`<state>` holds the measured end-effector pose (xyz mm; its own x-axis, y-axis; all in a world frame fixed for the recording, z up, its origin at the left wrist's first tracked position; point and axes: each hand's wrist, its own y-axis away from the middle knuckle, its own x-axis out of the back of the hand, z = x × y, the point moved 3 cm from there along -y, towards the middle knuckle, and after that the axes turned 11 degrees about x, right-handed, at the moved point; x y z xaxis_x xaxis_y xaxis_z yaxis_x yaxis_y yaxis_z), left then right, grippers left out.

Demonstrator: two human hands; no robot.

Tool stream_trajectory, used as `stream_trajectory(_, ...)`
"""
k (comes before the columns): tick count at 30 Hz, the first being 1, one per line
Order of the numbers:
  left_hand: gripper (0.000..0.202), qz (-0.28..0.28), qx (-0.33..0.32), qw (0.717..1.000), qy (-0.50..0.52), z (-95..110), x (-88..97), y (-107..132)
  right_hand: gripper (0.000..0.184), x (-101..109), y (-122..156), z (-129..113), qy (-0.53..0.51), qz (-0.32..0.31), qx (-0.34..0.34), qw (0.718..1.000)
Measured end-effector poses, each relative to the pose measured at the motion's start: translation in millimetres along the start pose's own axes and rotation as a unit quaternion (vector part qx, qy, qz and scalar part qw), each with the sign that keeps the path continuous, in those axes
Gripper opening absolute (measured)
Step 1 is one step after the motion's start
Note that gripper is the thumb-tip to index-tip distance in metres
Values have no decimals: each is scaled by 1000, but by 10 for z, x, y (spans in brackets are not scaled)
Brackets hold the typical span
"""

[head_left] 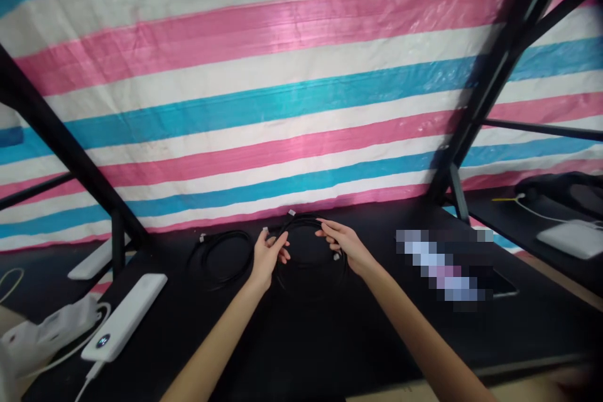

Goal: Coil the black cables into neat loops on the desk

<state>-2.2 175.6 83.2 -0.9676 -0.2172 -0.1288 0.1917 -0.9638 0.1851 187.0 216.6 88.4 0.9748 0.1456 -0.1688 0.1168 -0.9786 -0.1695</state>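
Both hands are at a black cable looped into a coil near the back of the black table. My left hand pinches the coil's left side, with a pale connector just above its fingers. On the upper right of the loop, my right hand grips the cable between thumb and fingers. A silver plug sticks up at the top of the coil, and another connector shows beneath my right fingers. Left of my hands a second coiled black cable lies flat, its connector at the upper left.
At the left lie a white power bank with a cable plugged in and a white power strip. A pixelated device rests to the right. Black metal frame bars slant up at both sides before a striped sheet.
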Motion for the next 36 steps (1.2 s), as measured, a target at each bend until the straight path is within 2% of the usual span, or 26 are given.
stream_trajectory(3,36,29,12,999,-33,-9,-9,-388,38,32,-424,142,48,7,20,999)
stream_trajectory(6,33,54,14,994,-89,-80,10,-625,31,127,-750,296,122,25,49,991)
stream_trajectory(9,36,69,-1,982,-175,-184,47,-664,30,262,-931,447,213,51,94,971)
stream_trajectory(13,47,55,-36,957,-284,-278,130,-470,32,393,-927,621,307,54,153,938)
stream_trajectory(15,44,52,-75,926,-366,-273,217,-337,33,426,-864,680,339,44,166,925)
stream_trajectory(18,37,98,-119,853,-498,-233,462,-162,36,443,-749,706,372,33,176,911)
stream_trajectory(22,35,205,-70,746,-629,-242,923,-11,40,324,-536,607,425,46,224,876)
stream_trajectory(24,26,211,-49,713,-667,-282,1093,34,37,138,-377,510,440,24,266,858)
stream_trajectory(25,22,196,-49,709,-676,-305,1145,51,34,15,-281,455,434,0,282,856)
stream_trajectory(26,19,177,-51,712,-678,-322,1178,70,30,-116,-176,398,419,-30,290,860)
stream_trajectory(28,19,140,-56,738,-658,-328,1195,126,25,-373,56,272,383,-87,291,872)
stream_trajectory(31,21,133,-62,815,-561,-203,1153,312,25,-672,413,103,312,-189,234,901)
stream_trajectory(33,22,164,-79,880,-438,-23,1115,525,28,-801,640,2,272,-246,188,911)
stream_trajectory(36,29,203,-79,962,-162,270,1059,930,41,-978,953,-136,257,-297,165,905)
